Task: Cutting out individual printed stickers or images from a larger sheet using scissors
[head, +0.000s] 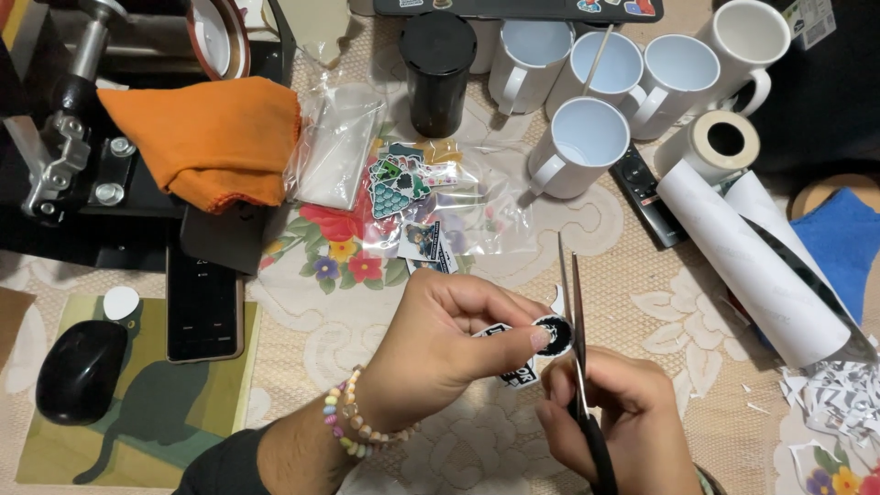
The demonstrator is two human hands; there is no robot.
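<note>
— While my left hand (pixel 440 344) pinches the sticker sheet (pixel 536 341), how much is cut?

— Round one half freed. Right hand (pixel 610 417) fingers closed in the scissors (pixel 573 321), blades nearly shut at its edge. Scraps (pixel 834 399) lie right; bagged stickers (pixel 408 192) lie beyond.

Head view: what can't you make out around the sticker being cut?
- Sticker sheet: mostly hidden under the left hand; only a round black piece shows, design too small to tell.
- Scissors: handles buried in the right hand, partly cut off by the bottom edge.
- Paper scraps: cut off by the right edge.
- Plastic bag of stickers: glare blurs its contents.
</note>
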